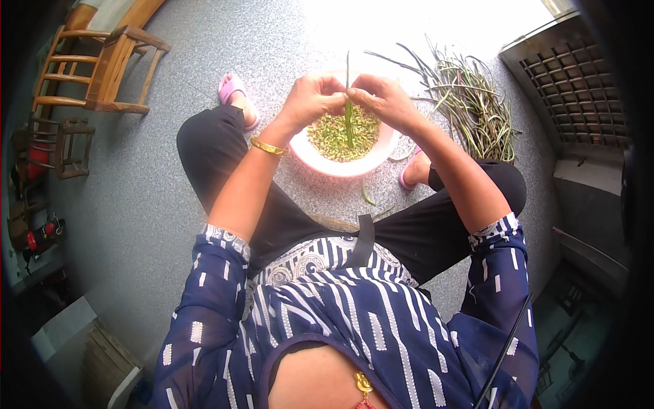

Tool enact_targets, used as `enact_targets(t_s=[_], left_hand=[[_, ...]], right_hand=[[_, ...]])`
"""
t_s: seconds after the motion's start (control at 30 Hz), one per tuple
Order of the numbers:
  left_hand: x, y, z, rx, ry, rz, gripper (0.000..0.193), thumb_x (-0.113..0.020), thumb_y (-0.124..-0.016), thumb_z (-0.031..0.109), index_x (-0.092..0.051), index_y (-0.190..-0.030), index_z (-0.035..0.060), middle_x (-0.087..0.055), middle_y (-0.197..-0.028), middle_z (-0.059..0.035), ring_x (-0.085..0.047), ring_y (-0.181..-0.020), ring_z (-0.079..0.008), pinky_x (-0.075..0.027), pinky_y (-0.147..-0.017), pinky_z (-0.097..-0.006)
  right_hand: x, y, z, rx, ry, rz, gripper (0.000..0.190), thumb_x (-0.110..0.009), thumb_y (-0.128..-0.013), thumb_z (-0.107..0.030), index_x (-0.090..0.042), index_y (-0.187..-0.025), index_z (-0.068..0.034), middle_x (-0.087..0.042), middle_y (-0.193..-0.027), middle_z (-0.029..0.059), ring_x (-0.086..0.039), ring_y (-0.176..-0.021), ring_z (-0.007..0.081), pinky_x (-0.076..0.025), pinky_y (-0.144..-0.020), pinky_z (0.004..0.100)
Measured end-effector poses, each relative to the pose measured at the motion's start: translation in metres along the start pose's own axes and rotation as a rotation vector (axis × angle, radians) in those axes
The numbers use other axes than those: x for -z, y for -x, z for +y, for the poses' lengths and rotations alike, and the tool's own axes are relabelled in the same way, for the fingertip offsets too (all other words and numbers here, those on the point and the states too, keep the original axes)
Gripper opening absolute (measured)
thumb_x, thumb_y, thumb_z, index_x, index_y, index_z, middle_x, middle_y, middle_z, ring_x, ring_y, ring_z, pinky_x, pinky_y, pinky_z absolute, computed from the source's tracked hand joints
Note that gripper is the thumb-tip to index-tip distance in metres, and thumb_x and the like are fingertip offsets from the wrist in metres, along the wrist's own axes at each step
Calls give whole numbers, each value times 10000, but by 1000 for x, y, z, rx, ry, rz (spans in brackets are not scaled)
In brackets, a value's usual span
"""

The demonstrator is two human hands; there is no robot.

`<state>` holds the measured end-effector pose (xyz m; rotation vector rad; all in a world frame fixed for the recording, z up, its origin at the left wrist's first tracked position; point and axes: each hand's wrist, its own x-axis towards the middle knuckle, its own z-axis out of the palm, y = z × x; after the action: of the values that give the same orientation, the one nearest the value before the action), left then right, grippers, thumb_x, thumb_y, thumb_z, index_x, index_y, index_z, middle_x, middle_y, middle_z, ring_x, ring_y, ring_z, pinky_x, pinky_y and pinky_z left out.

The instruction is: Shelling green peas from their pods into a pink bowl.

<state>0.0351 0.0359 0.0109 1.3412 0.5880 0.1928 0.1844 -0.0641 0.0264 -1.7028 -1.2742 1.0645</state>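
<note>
Both hands hold one long green bean pod (349,122) upright over a pale pink basin (327,170). My left hand (319,97) pinches it from the left between thumb and fingers. Against its other side, the thumb and fingers of my right hand (380,97) close on it, fingertips almost meeting the left ones. Below my hands the pod looks wider and brighter green; its thin darker end points up above them. Many small green and pale pieces (337,140) lie in the basin, too small to tell apart.
A heap of long bean pods (477,112) lies on the speckled floor right of the basin. Loose green pieces (367,194) lie near its front. Wooden chairs (110,71) stand at left, a lattice-fronted cabinet (572,87) at right. Pink slippers (231,88) flank the basin.
</note>
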Motion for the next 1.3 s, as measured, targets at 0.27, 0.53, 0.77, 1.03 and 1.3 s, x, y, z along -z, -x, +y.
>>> enact_targets(t_s=[0.27,0.53,0.77,1.03,1.3], left_hand=[[-5,-1,-4,-101,-266,86,91,-578,-757,59,-564,-801,-20,-584,-697,-37,-571,-611,-89,-483,-576,-205],[1,1,4,25,117,-70,79,-563,-760,77,-549,-811,19,-585,-718,-48,-584,-602,-96,-489,-576,-197],[4,3,7,22,245,-134,76,-557,-762,82,-534,-820,38,-587,-733,-41,-588,-618,-89,-493,-582,-188],[0,-1,3,-126,11,-27,147,-553,-825,168,-527,-877,33,-578,-743,-23,-583,-639,-81,-477,-584,-189],[3,0,2,-74,153,18,154,-524,-839,164,-509,-899,23,-586,-731,-43,-591,-624,-97,-484,-570,-192]], right_hand=[[-1,-1,0,86,114,75,172,-588,-761,-168,-559,-799,-2,-556,-636,62,-513,-603,114,-425,-571,262],[3,1,-5,1,-168,-61,132,-533,-806,-138,-547,-816,-7,-554,-677,19,-504,-628,78,-421,-590,228],[4,1,-4,-20,-501,-140,123,-507,-823,-145,-533,-800,-27,-533,-708,-6,-490,-662,62,-415,-627,204],[-1,1,-3,59,-199,-42,105,-518,-803,-109,-524,-791,-6,-521,-668,4,-484,-624,61,-406,-581,207],[-2,2,-5,-55,-427,51,66,-497,-788,-81,-511,-780,-17,-513,-665,12,-491,-613,66,-419,-575,203]])
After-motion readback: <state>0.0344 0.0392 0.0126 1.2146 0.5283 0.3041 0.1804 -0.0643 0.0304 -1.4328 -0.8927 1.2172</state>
